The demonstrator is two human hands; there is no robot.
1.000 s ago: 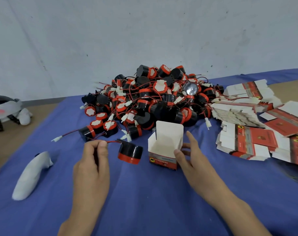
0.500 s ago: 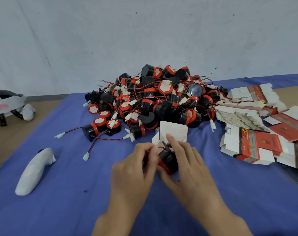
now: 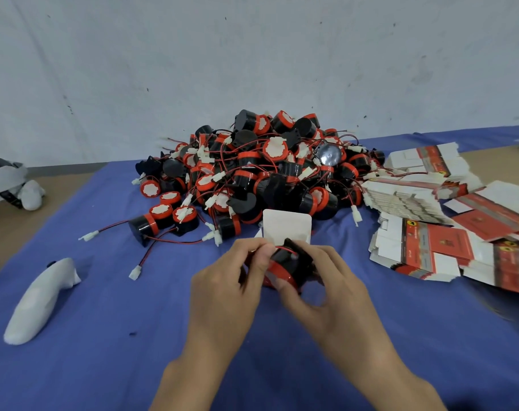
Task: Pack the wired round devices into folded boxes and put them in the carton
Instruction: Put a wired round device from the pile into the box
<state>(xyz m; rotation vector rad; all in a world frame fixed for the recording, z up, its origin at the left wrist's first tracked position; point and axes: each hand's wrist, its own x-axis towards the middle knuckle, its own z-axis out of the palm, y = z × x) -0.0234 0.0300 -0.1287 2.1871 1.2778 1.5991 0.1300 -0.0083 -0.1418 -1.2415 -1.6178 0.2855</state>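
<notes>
A pale wall (image 3: pixel 252 54), matt and flecked with small dark marks, fills the back of the room. Below it a blue cloth (image 3: pixel 104 366) covers most of the table, with bare tan wood (image 3: pixel 15 232) showing at the left edge.

At the far middle of the cloth sits a pile (image 3: pixel 267 173) of short black cylinders with glossy red bands and white scalloped end labels. They are tangled in thin red and black wires that end in small white plugs. A few have rolled out to the left of the heap.

To the right lie flat boxes (image 3: pixel 430 247), unfolded card blanks in white and red, fanned in loose overlapping stacks.

Both hands meet in front of the pile, near the middle of the cloth. The right hand (image 3: pixel 335 292) grips one device (image 3: pixel 285 262), thumb on its red rim and fingers curled behind. The left hand (image 3: pixel 222 295) pinches the same device at its upper left, beside a red wire (image 3: pixel 285 248) arching over the black top. The device is tilted.

A smooth white controller (image 3: pixel 38 301), long and rounded, lies on the cloth at the left. A white and grey headset (image 3: pixel 6 179) rests on the wood beyond it.

Just behind the held device stands a folded box (image 3: pixel 286 226). Its plain white flap with rounded corners is upright, and its body is mostly hidden by the hands.
</notes>
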